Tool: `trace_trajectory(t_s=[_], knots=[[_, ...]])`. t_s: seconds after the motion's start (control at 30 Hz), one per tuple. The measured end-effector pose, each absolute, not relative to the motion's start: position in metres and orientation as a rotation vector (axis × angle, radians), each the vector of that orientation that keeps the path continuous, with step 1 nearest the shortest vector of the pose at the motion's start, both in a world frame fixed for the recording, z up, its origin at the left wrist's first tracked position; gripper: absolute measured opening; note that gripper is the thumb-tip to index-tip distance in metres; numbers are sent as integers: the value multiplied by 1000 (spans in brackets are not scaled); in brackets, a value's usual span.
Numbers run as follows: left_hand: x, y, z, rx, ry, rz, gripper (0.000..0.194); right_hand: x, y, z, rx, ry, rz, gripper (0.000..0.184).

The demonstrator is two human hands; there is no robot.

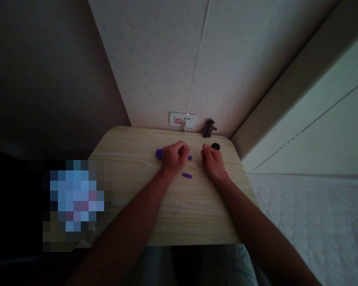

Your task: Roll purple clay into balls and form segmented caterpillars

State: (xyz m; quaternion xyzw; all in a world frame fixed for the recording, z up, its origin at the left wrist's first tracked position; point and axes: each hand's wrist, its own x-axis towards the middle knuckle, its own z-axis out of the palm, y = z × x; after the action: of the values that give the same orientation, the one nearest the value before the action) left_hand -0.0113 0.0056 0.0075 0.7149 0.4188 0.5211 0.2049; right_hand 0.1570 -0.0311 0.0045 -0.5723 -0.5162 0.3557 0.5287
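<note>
My left hand (175, 157) is curled closed just above the table, and whatever may be inside the fingers is hidden. A purple lump (159, 154) shows past its left side, and the end of a small purple piece (190, 157) peeks out at its right. Below and right of that hand lies a short, ridged purple strip (187, 175). My right hand (212, 161) is also closed, thumb against the fingers, with its contents too small or hidden to make out. Beside its knuckles sits a round black object (215, 146), partly covered by the hand.
A small dark brown figure (209, 128) stands at the table's back edge. Behind it, a wall socket (182, 120) holds a white plug. The wooden table (131, 149) meets the wall. At lower left is a pixelated area; a white quilted surface (310, 222) lies right.
</note>
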Motion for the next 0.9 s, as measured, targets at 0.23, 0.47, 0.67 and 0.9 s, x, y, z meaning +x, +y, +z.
trace_trajectory(t_s=[0.23,0.47,0.67,0.9], knots=[[-11,6,6,1992,1153,1464,27,159,-28,2,-1236,-1071,1056,29],[-11,6,8,1974,1169,1438,29,155,-27,7,-1171,-1208,850,38],[-12,7,6,1974,1165,1420,29,158,-32,9,-1345,-1229,783,54],[-11,6,9,1980,1141,1462,28,161,-25,-2,-1263,-1338,659,49]])
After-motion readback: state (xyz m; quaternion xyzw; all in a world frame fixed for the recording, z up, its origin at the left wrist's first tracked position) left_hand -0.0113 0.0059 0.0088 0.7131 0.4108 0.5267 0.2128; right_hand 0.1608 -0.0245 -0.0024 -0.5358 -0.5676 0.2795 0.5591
